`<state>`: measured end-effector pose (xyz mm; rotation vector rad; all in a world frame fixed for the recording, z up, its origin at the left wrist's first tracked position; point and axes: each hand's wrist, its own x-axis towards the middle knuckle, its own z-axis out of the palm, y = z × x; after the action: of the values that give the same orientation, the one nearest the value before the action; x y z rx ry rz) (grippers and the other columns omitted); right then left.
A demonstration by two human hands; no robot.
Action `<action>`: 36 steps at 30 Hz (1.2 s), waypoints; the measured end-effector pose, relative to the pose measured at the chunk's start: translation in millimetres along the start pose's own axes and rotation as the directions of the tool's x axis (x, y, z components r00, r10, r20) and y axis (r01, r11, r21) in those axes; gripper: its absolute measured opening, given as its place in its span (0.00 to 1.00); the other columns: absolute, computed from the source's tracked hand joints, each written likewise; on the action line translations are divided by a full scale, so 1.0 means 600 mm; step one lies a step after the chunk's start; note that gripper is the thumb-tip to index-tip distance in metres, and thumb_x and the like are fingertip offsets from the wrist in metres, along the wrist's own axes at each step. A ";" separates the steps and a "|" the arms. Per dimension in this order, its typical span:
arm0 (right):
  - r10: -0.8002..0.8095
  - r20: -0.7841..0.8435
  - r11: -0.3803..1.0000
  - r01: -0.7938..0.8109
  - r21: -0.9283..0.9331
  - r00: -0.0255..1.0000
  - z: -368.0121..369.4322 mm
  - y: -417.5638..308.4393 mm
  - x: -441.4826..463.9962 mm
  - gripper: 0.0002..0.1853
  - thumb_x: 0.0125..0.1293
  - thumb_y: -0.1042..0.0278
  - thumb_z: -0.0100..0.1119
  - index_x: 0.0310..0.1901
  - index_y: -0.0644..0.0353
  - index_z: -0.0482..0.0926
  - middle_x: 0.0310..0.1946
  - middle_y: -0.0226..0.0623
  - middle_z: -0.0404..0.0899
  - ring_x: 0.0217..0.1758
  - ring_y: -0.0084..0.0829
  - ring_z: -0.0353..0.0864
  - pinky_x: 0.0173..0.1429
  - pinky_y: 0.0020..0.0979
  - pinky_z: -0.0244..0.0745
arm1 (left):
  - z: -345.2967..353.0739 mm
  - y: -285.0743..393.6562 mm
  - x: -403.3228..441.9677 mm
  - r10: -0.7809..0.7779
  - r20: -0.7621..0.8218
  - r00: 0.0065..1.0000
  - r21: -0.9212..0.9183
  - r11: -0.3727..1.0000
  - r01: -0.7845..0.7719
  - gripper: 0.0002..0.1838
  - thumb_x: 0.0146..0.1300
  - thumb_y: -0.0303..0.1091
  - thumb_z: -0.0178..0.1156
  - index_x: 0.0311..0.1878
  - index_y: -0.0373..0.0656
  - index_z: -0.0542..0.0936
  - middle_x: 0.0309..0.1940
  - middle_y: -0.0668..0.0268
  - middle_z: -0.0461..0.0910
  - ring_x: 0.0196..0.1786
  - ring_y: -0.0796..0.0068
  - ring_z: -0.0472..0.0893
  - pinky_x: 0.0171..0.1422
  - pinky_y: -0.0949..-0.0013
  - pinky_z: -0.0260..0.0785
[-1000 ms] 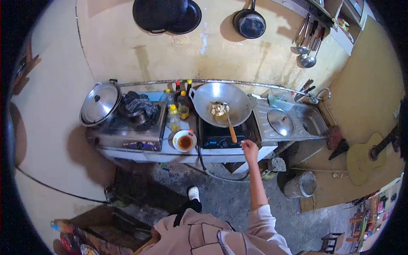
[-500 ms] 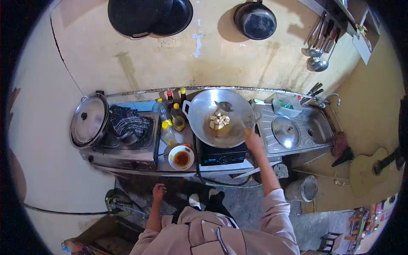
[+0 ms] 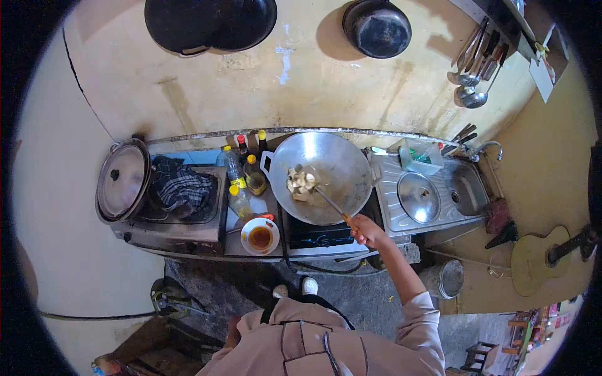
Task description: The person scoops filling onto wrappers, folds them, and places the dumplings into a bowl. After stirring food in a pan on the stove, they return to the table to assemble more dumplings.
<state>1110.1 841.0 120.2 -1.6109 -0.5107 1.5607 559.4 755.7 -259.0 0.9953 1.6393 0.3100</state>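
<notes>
We had the metal wok (image 3: pixel 350 168) on the black stove (image 3: pixel 320 239). Our long-handled utensil (image 3: pixel 330 201) slanted over the near rim. We gripped the handle in our right hand (image 3: pixel 366 230); our left hand (image 3: pixel 233 330) was mostly hidden, and we could not tell its grip. Pale chunks (image 3: pixel 301 180) lay in the wok's left half, by the utensil's end.

The wok (image 3: pixel 351 169) sits on the cooker (image 3: pixel 307 240), food pieces (image 3: pixel 303 182) in its left half, the turner (image 3: pixel 329 202) reaching in. Left of the wok stand bottles (image 3: pixel 256 180), the bowl (image 3: pixel 276 239) nearer; farther left, the cloth (image 3: pixel 188 189) lies on the stove (image 3: pixel 169 235). Right lies the lid (image 3: pixel 419 199).
</notes>
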 end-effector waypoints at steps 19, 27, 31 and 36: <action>0.065 -0.057 0.991 -0.058 0.118 0.996 -0.054 0.029 0.059 0.11 0.61 0.60 0.43 0.34 0.60 0.63 0.14 0.31 0.64 0.08 0.18 0.61 0.08 0.20 0.54 | 0.016 0.042 0.080 0.022 0.117 0.993 -0.251 0.968 0.008 0.12 0.55 0.40 0.50 0.26 0.42 0.75 0.17 0.64 0.73 0.20 0.71 0.74 0.23 0.68 0.67; 0.000 -0.018 0.998 -0.001 -0.066 1.000 0.047 -0.016 -0.051 0.11 0.62 0.61 0.43 0.38 0.60 0.61 0.14 0.29 0.63 0.06 0.16 0.56 0.07 0.17 0.49 | 0.016 -0.012 0.086 0.286 0.402 0.870 0.823 0.305 -0.480 0.13 0.44 0.42 0.55 0.27 0.43 0.78 0.23 0.53 0.77 0.29 0.58 0.78 0.29 0.58 0.69; -0.229 -0.166 0.882 0.132 -0.453 0.959 0.041 0.002 -0.062 0.12 0.62 0.61 0.44 0.38 0.60 0.60 0.13 0.30 0.64 0.06 0.20 0.60 0.07 0.20 0.53 | 0.022 0.008 0.123 0.381 0.514 0.769 0.749 0.237 -0.618 0.12 0.46 0.39 0.55 0.31 0.42 0.78 0.27 0.56 0.78 0.30 0.59 0.78 0.33 0.61 0.70; -0.575 -0.284 0.498 0.054 -0.865 0.767 -0.069 0.062 0.040 0.11 0.62 0.62 0.44 0.36 0.60 0.58 0.13 0.33 0.66 0.09 0.27 0.68 0.10 0.27 0.62 | 0.036 0.058 0.117 0.630 0.264 0.731 0.534 0.536 -0.654 0.10 0.49 0.36 0.52 0.32 0.43 0.77 0.29 0.58 0.77 0.31 0.59 0.77 0.34 0.60 0.70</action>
<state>1143.9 826.4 72.5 -2.3511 -1.2758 0.4286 593.6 822.2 -290.3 2.1079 1.2714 0.2510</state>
